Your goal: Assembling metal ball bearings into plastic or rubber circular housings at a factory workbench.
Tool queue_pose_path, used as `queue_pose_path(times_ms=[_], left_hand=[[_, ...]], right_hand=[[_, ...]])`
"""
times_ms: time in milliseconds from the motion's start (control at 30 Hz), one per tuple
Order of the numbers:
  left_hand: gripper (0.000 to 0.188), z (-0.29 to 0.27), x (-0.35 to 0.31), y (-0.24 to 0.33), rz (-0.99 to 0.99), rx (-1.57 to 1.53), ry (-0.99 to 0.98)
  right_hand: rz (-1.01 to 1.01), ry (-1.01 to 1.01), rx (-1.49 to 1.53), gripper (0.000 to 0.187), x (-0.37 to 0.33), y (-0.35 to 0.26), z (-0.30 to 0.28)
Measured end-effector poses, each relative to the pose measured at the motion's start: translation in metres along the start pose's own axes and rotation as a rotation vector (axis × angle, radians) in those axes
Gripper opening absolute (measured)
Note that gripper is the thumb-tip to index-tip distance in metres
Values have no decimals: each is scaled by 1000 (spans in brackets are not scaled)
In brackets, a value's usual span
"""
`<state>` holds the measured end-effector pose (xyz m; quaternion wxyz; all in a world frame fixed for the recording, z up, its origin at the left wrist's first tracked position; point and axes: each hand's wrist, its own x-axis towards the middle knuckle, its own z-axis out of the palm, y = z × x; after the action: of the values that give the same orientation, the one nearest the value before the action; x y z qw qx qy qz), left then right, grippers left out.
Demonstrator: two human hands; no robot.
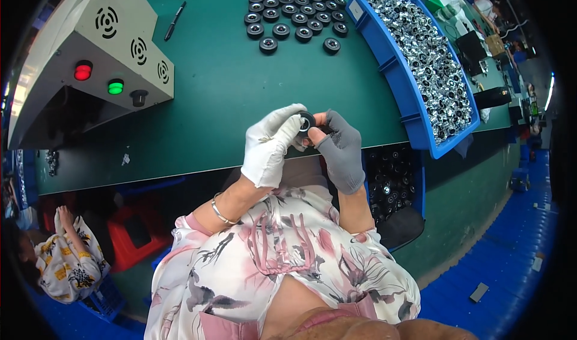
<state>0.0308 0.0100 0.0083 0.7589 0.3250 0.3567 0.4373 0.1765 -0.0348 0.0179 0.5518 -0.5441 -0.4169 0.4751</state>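
My left hand (268, 145), in a white glove, grips a small black wheel-like part (307, 121) near the table's front edge. My right hand (343, 151) wears a grey glove with bare fingertips, and its thumb and index finger pinch the same part from the other side. A pale ring shows on the face of the part. My fingers hide much of it and whatever lies beneath. Farther back on the green table (222, 88) stand several similar black wheel-like parts (288, 9) in loose rows.
On the right, a blue bin (393, 78) holds many shiny metal-and-black pieces. A grey machine (129, 45) with red and green lights stands at left, near a black pen (175, 21). Below the table edge sits a crate of black parts (390, 181). Another person (72, 256) is at lower left.
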Motion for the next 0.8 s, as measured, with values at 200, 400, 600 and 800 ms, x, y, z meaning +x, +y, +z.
queue_pose_path(times_ms=[200,400,600,800], left_hand=[[27,-4,5,-1,-22,-53,-69],[26,5,-1,1,-66,-95,-46],[25,-3,5,20,-95,243,-278],[30,-6,4,10,-8,222,-350]], right_hand=[[22,-55,44,20,0,3,-1],[-405,-54,-259,37,8,10,-8],[-760,23,-821,38,7,4,-12],[-758,35,-742,37,7,1,-8]])
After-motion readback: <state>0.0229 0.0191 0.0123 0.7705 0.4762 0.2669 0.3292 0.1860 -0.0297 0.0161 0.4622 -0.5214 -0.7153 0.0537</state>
